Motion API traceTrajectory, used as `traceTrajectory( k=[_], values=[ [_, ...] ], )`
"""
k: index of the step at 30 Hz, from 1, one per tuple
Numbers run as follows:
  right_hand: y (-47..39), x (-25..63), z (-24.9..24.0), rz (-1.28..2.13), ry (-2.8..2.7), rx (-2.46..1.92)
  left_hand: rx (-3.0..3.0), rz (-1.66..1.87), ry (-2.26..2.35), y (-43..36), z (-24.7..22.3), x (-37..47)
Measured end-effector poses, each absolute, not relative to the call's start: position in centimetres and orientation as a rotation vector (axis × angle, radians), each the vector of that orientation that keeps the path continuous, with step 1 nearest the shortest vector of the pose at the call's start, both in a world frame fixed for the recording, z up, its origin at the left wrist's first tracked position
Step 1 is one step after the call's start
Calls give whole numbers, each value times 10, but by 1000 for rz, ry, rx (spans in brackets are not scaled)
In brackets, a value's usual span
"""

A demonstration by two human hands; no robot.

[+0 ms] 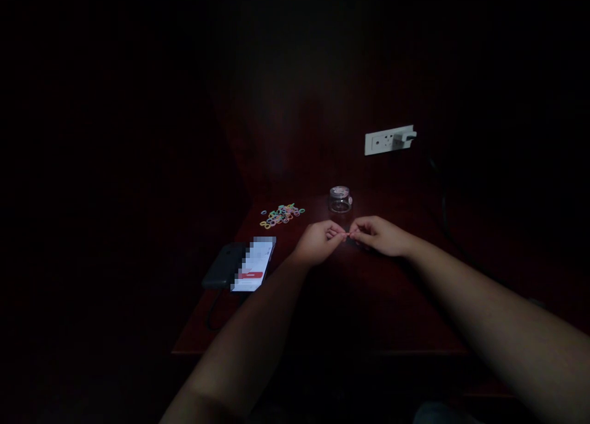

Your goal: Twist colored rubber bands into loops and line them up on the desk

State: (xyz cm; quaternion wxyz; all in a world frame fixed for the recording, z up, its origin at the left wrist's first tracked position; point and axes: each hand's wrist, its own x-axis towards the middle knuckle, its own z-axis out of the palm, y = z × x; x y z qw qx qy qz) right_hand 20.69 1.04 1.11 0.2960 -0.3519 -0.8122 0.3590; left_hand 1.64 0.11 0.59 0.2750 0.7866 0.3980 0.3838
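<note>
Above the dark red table, my left hand and my right hand meet fingertip to fingertip. Pinched between them is a small orange-pink hair tie, pulled into a short line and mostly covered by my fingers. A loose pile of small coloured hair ties lies beyond my left hand, to its left. Just behind my hands stands a clear round jar, with what looks like a pale patterned top; its contents are too dark to make out.
A lit phone lies left of my left forearm, beside a dark flat box-like device with a cable. On the back panel is a white socket strip with a plug in it. The table ends at a front edge; surroundings are very dark.
</note>
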Motion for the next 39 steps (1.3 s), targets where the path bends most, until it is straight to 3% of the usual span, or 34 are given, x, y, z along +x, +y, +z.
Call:
traceTrajectory(
  k=[9, 20, 39],
  values=[
    [16, 214, 15, 809, -2082, -1015, 2064, 1152, 1033, 2, 5, 16],
    [10, 203, 13, 1012, -2073, -883, 2036, 1168, 1069, 5, 2, 17],
    [13, 204, 14, 865, -2013, -894, 2045, 1081, 1033, 1, 3, 18]
  ],
)
